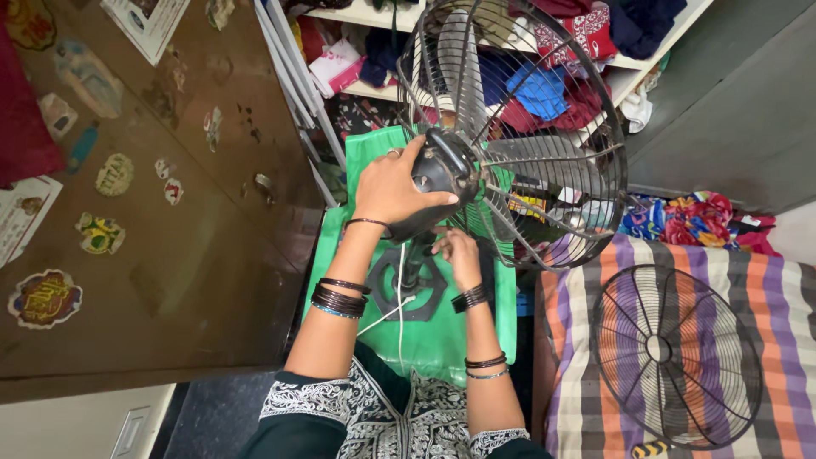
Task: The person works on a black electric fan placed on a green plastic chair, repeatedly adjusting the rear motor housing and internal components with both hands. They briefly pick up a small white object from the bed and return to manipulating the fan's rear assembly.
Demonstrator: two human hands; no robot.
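A dark table fan (476, 170) stands on a green stool (442, 340), with its rear wire cage and grey blades exposed. My left hand (393, 189) grips the black motor housing at the back of the fan. Lower down, my right hand (457, 253) reaches under the motor near the fan's neck, fingers curled on something I cannot make out. Both wrists wear dark bangles. The fan's white cord (399, 306) hangs down over the black base (408, 289).
The fan's detached front wire grille (676, 357) lies on a striped cloth (765, 297) at the right. A brown metal cupboard (153, 212) with stickers stands at the left. White shelves (374, 17) full of folded clothes are behind the fan.
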